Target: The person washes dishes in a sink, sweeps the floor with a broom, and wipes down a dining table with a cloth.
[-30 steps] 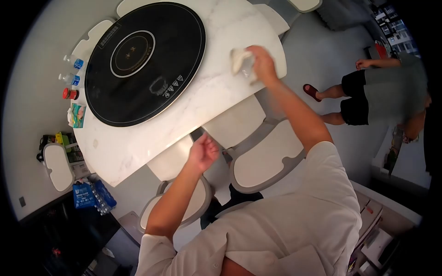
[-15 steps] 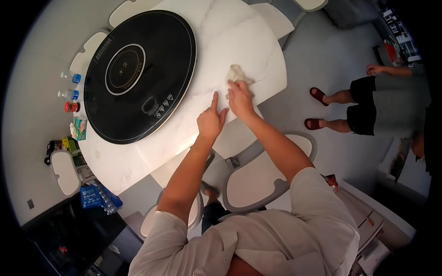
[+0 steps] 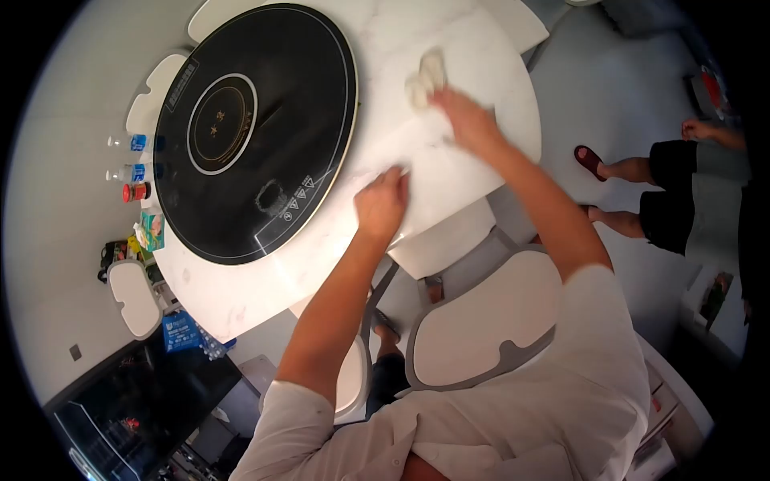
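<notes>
My right hand [image 3: 465, 122], blurred by motion, grips a crumpled pale cloth [image 3: 429, 78] and presses it toward the white marble-patterned table [image 3: 457, 172]. The cloth lies ahead of my fingers, away from my body. Closer to me, my left hand [image 3: 382, 204] rests at the tabletop with its fingers curled in; nothing shows in it. Left of both hands sits a large round black turntable [image 3: 309, 120] with a pale ring and gold markings at its centre. A greyish smudge [image 3: 271, 199] marks its near part.
Bottles [image 3: 128, 172], a red-lidded jar [image 3: 136, 192] and a green packet [image 3: 151, 231] stand along the far left table edge. Chairs [image 3: 481, 321] surround the table, one right before me. A person in dark shorts [image 3: 670, 204] stands on the right.
My right hand has moved the cloth forward and slightly right across the table. My left hand has gone from a pointing index finger to curled fingers. The view has shifted a little.
</notes>
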`<state>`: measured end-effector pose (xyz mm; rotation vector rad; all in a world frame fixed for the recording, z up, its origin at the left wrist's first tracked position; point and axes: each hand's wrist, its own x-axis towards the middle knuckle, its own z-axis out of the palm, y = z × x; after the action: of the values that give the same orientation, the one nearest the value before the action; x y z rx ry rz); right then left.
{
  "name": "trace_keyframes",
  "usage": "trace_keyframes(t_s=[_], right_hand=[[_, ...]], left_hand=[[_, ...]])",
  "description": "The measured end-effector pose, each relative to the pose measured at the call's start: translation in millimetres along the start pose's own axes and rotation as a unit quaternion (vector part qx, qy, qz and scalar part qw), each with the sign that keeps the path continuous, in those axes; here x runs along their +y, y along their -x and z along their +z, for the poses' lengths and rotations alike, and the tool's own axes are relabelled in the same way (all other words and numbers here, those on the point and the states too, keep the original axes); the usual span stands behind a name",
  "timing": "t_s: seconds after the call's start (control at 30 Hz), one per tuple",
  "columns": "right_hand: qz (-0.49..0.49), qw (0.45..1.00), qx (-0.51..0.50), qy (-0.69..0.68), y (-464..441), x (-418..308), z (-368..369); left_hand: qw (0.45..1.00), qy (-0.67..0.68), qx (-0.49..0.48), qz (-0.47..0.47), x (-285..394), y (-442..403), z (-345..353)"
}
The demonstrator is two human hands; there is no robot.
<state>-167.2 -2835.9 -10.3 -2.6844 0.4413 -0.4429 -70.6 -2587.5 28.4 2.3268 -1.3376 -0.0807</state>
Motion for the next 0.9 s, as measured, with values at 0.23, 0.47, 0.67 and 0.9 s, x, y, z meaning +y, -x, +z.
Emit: trace_keyframes(t_s=[0.23,0.47,0.67,0.9], right_hand=[[0.060,0.982,0.156,0.090,-71,4,23],[-0.060,0.987,0.135,0.062,-129,-11,67],[-0.047,0.994,0.094,0.042,77,-112,35],[0.049,0.997,0.003,0.052,89,-132,35]], left_hand=[[0.990,-0.061,0.112,-0.060,-64,95,-32],[0.988,0.009,0.095,-0.118,-66,104,-34],[0.988,-0.006,0.104,-0.116,-84,111,-23],[0.984,-0.115,0.114,-0.072,-77,108,-27]])
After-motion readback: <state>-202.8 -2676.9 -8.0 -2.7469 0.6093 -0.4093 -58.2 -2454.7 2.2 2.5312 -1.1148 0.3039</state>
